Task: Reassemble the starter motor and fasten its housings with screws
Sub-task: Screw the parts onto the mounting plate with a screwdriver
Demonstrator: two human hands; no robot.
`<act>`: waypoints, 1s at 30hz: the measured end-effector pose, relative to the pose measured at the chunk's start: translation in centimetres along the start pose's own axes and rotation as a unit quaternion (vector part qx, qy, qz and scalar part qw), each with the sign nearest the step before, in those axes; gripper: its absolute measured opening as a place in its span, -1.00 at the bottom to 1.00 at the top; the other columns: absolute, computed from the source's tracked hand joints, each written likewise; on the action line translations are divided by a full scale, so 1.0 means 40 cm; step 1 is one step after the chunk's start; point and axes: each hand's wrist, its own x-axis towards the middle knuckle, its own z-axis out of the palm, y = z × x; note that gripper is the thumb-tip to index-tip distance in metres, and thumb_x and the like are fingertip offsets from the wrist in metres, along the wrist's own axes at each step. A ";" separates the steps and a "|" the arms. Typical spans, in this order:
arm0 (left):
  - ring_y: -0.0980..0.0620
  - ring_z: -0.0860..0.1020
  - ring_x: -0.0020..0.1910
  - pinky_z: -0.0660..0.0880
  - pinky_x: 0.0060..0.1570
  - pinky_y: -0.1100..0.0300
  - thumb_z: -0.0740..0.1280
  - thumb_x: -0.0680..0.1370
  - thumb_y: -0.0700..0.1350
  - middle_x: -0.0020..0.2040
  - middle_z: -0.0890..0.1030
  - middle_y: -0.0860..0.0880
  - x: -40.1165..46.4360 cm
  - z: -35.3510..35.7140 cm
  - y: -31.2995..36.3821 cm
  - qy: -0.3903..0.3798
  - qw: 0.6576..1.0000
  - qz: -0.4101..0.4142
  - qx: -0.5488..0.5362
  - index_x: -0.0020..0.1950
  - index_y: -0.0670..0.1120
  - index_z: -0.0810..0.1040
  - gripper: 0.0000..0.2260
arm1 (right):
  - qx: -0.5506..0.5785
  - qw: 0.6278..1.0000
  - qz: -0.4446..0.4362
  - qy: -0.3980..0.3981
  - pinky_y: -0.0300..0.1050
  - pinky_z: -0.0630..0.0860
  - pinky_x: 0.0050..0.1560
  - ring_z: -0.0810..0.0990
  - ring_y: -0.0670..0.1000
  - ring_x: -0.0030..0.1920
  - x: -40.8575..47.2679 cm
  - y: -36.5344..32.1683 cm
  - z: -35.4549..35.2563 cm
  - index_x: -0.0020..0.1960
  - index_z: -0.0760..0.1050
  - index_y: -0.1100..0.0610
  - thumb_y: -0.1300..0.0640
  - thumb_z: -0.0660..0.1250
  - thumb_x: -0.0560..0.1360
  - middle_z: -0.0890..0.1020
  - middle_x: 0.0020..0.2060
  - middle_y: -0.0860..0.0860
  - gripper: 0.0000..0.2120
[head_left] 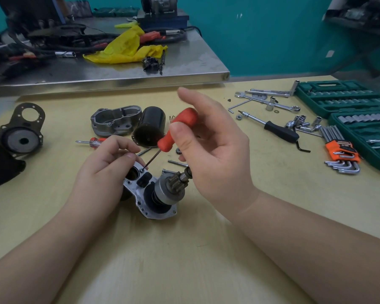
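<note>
Pale wooden desk (184, 260). At centre, starter housing (150, 194). Behind it: grey cover (114, 121), black can (150, 128), small screwdriver (92, 141), pin (177, 163), tiny gear (177, 151). Far left, gasket plate (22, 130). At right: wrenches (268, 99), ratchet (272, 126), loose sockets (301, 123), hex keys (340, 154), green socket case (342, 99). Beyond, steel desk (184, 62) with yellow bag (125, 47).

Head-worn camera looks forward and down, close over the table (184, 260).

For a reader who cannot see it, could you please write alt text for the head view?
A right hand holds a red-handled screwdriver, tip on a screw in a starter motor housing that the left hand steadies.
</note>
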 end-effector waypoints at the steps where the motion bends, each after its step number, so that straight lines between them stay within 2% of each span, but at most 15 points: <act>1: -0.06 0.66 -0.19 0.56 -0.13 -0.07 0.27 0.58 -0.10 -0.12 0.72 -0.07 0.001 0.000 -0.001 0.000 1.000 0.000 0.000 0.03 0.06 0.62 -0.86 | -0.001 1.000 -0.001 0.001 -0.20 0.60 -0.21 0.76 0.14 -0.11 0.002 -0.001 0.000 0.41 0.56 0.13 0.27 0.39 0.65 0.62 -0.04 0.14 -0.67; 3: -0.07 0.67 -0.19 0.57 -0.12 -0.08 0.27 0.58 -0.10 -0.12 0.72 -0.07 0.002 0.000 -0.003 -0.001 1.000 0.000 -0.001 0.02 0.06 0.62 -0.86 | 0.010 1.000 -0.003 0.002 -0.21 0.62 -0.20 0.76 0.14 -0.09 0.002 -0.002 -0.002 0.43 0.54 0.12 0.25 0.36 0.67 0.63 0.00 0.15 -0.67; 6: -0.20 0.67 -0.15 0.58 -0.12 -0.10 0.28 0.58 -0.09 -0.12 0.72 -0.08 0.004 -0.002 -0.006 -0.003 1.000 0.001 -0.002 0.03 0.07 0.62 -0.86 | 0.008 1.000 0.006 -0.004 -0.12 0.64 -0.19 0.74 0.13 0.02 -0.004 0.001 -0.007 0.53 0.47 0.15 0.27 0.25 0.72 0.67 0.16 0.12 -0.61; 8: -0.23 0.67 -0.13 0.59 -0.11 -0.11 0.28 0.58 -0.09 -0.12 0.72 -0.07 0.004 -0.004 -0.008 -0.004 1.000 0.002 -0.001 0.03 0.07 0.62 -0.86 | 0.001 1.000 0.006 -0.003 -0.11 0.63 -0.20 0.75 0.15 -0.02 -0.003 0.002 -0.007 0.53 0.47 0.18 0.29 0.28 0.70 0.66 0.12 0.17 -0.60; 11: -0.15 0.68 -0.16 0.58 -0.11 -0.10 0.27 0.59 -0.10 -0.11 0.73 -0.07 0.005 -0.004 -0.010 -0.003 1.000 0.006 0.005 0.05 0.06 0.62 -0.86 | -0.007 1.000 -0.002 0.005 -0.19 0.61 -0.21 0.76 0.16 -0.09 0.001 0.002 -0.003 0.46 0.54 0.21 0.29 0.39 0.66 0.57 -0.01 0.21 -0.63; 14: -0.19 0.68 -0.14 0.59 -0.11 -0.11 0.28 0.59 -0.09 -0.11 0.73 -0.07 0.005 -0.004 -0.009 -0.004 1.000 0.004 0.005 0.04 0.07 0.62 -0.86 | 0.006 1.000 -0.006 0.002 -0.22 0.62 -0.18 0.74 0.18 -0.07 -0.003 0.005 -0.006 0.51 0.49 0.25 0.27 0.33 0.69 0.57 0.06 0.23 -0.61; 16: -0.23 0.67 -0.12 0.59 -0.12 -0.12 0.28 0.57 -0.07 -0.10 0.73 -0.07 0.004 -0.003 -0.007 -0.004 1.000 0.001 0.003 0.04 0.08 0.62 -0.86 | 0.006 1.000 0.000 -0.003 -0.14 0.64 -0.18 0.73 0.16 -0.03 -0.006 0.007 -0.007 0.56 0.42 0.22 0.29 0.24 0.72 0.61 0.15 0.20 -0.59; 18: -0.25 0.67 -0.11 0.59 -0.13 -0.11 0.28 0.57 -0.07 -0.10 0.73 -0.07 0.003 -0.002 -0.006 -0.005 1.000 -0.001 0.003 0.04 0.08 0.62 -0.86 | 0.000 1.000 0.004 -0.002 -0.11 0.64 -0.18 0.74 0.15 -0.04 -0.006 0.005 -0.005 0.55 0.43 0.19 0.31 0.25 0.71 0.62 0.11 0.21 -0.59; 22: -0.26 0.66 -0.10 0.57 -0.13 -0.11 0.28 0.57 -0.08 -0.10 0.73 -0.08 0.004 -0.001 -0.005 -0.002 1.000 -0.001 -0.001 0.03 0.07 0.62 -0.86 | -0.017 1.000 -0.009 0.004 -0.13 0.62 -0.26 0.76 0.13 -0.12 0.002 0.001 -0.002 0.37 0.58 0.13 0.28 0.40 0.65 0.57 -0.03 0.17 -0.69; 25: -0.26 0.67 -0.11 0.58 -0.12 -0.12 0.28 0.57 -0.08 -0.10 0.73 -0.08 0.004 -0.001 -0.004 -0.002 1.000 -0.004 -0.002 0.02 0.08 0.62 -0.86 | 0.008 1.000 -0.007 0.002 -0.19 0.63 -0.20 0.74 0.17 -0.09 -0.001 0.005 -0.004 0.45 0.53 0.19 0.28 0.34 0.68 0.58 0.03 0.18 -0.66; 27: -0.28 0.67 -0.10 0.57 -0.11 -0.11 0.28 0.56 -0.07 -0.10 0.73 -0.07 0.004 -0.001 -0.005 -0.001 1.000 -0.004 -0.001 0.03 0.08 0.62 -0.86 | 0.006 1.000 0.001 -0.001 -0.10 0.66 -0.19 0.74 0.15 -0.05 -0.004 0.007 -0.006 0.53 0.46 0.15 0.29 0.26 0.71 0.62 0.12 0.18 -0.61; 28: -0.29 0.65 -0.09 0.56 -0.11 -0.11 0.28 0.56 -0.07 -0.10 0.73 -0.07 0.003 -0.001 -0.006 0.000 1.000 -0.004 -0.002 0.04 0.07 0.62 -0.86 | 0.002 1.000 0.006 -0.001 -0.05 0.66 -0.20 0.74 0.14 -0.04 -0.004 0.008 -0.005 0.54 0.45 0.12 0.30 0.25 0.71 0.63 0.13 0.17 -0.59; 30: -0.26 0.64 -0.10 0.53 -0.11 -0.09 0.28 0.56 -0.06 -0.10 0.73 -0.06 0.002 -0.002 -0.006 0.000 1.000 -0.003 -0.002 0.05 0.06 0.62 -0.86 | 0.005 1.000 0.011 0.003 -0.09 0.64 -0.21 0.75 0.16 -0.07 -0.003 0.007 -0.004 0.50 0.49 0.12 0.30 0.30 0.69 0.62 0.07 0.20 -0.61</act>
